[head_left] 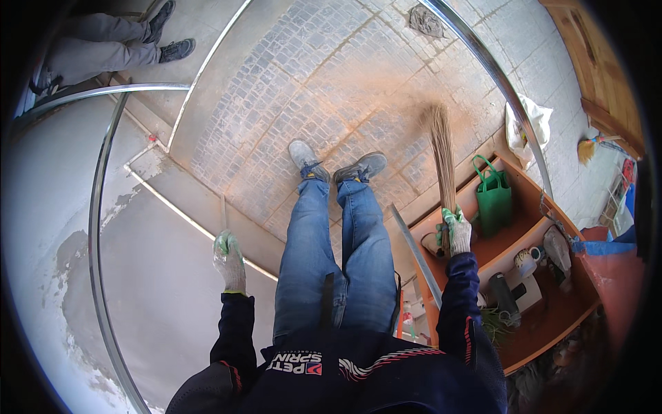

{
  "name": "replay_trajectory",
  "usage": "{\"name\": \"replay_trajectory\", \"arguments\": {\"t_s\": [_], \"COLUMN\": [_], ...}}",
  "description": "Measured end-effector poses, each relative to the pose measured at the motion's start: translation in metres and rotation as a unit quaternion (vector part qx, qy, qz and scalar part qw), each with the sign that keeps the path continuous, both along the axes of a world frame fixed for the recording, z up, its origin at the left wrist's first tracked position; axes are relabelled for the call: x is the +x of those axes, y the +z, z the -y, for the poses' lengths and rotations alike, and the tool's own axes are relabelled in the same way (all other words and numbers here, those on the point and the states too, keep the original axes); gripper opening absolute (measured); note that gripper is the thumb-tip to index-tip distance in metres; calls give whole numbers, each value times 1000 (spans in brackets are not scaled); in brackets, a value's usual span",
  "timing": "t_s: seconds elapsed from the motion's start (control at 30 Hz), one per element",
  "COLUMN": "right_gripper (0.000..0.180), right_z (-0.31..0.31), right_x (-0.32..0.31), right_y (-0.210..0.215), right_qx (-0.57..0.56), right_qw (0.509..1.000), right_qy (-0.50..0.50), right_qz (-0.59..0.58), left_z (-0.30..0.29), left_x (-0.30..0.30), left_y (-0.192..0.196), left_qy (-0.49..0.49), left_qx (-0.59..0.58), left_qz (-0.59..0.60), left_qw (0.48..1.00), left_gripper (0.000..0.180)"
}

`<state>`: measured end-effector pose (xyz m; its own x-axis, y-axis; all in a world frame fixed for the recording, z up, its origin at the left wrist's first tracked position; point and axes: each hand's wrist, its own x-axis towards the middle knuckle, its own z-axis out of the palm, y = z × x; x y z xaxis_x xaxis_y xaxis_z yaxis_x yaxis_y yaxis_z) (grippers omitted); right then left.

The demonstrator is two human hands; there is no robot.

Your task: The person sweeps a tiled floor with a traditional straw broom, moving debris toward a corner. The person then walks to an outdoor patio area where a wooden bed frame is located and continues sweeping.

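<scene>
Right hand (456,233): gloved, fingers wrapped firmly around the lower part of a long broom (443,155). Broom runs forward from the grip, away from the body; its far end is blurred, over paving dusted reddish. Left hand (229,261): gloved, apart from the broom; fingers look loosely bent, though I cannot tell whether they are closed. A pale strip (174,215) passes just beside it.

Near edges: a metal strip (416,257) stands between the right leg and right forearm. An open cabinet (522,257) bounds the right side, close to the grip; a green bag (494,203) sits in its upper compartment.

Farther: shoes (360,168) rest on the paving (303,83), which extends ahead of them and left of the broom. A curved metal rail (493,72) borders it at upper right, crossing before a white sack (541,117). Far upper left: another person's legs (103,58), beyond a second rail (148,87).
</scene>
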<state>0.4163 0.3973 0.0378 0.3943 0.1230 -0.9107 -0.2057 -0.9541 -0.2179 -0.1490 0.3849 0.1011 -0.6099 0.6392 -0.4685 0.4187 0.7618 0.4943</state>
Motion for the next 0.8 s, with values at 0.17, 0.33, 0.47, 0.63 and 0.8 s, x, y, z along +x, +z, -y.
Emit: {"name": "replay_trajectory", "arguments": {"t_s": [0.17, 0.33, 0.47, 0.63, 0.8], "right_gripper": [67, 75, 58, 55, 68], "right_z": [-8, -50, -68, -32, 12], "right_x": [-49, -124, -162, -50, 20], "right_y": [63, 38, -45, -75, -2], "right_qx": [16, 70, 114, 3, -9], "right_qw": [998, 887, 831, 987, 996], "right_qy": [58, 451, 537, 76, 73], "right_qz": [-15, -72, -92, -139, 58], "left_z": [-16, -19, -3, 22, 26], "left_x": [-26, -44, -50, -50, -36], "left_y": [-18, -21, -33, -44, -51], "left_qy": [-69, -90, -24, -25, -7], "left_qx": [-8, -50, -57, -48, -71], "left_qz": [1, -7, 38, 46, 86], "left_qw": [998, 995, 997, 998, 994], "left_gripper": [25, 25, 26, 26, 26]}}
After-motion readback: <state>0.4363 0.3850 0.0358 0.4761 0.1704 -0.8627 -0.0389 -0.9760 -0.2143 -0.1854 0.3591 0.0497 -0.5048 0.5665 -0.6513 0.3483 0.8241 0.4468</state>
